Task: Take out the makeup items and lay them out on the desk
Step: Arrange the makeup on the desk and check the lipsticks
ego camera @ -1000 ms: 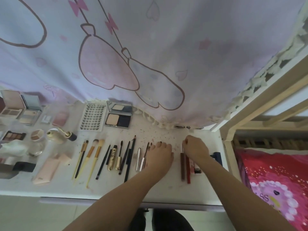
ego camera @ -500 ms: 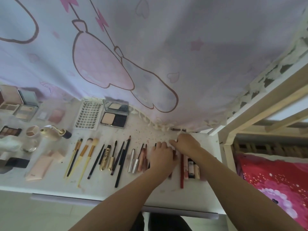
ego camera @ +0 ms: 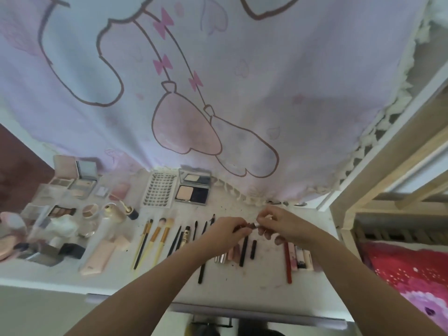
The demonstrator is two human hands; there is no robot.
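Above desk (ego camera: 261, 282), both hands' fingers (ego camera: 238, 229) pinch a small dark pencil (ego camera: 251, 225) between them.

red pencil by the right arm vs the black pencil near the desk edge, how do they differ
The red pencil is red and lies fully in view right of the right arm; the black pencil is black and its upper part is hidden under the left arm. The red pencil lies beside pale tubes; the black pencil's lower end lies alone. Both are thin sticks lying flat on the desk, pointing roughly away from the person.

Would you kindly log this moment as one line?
left hand: holds slim stick | right hand: pinches its tip | desk: brushes laid out
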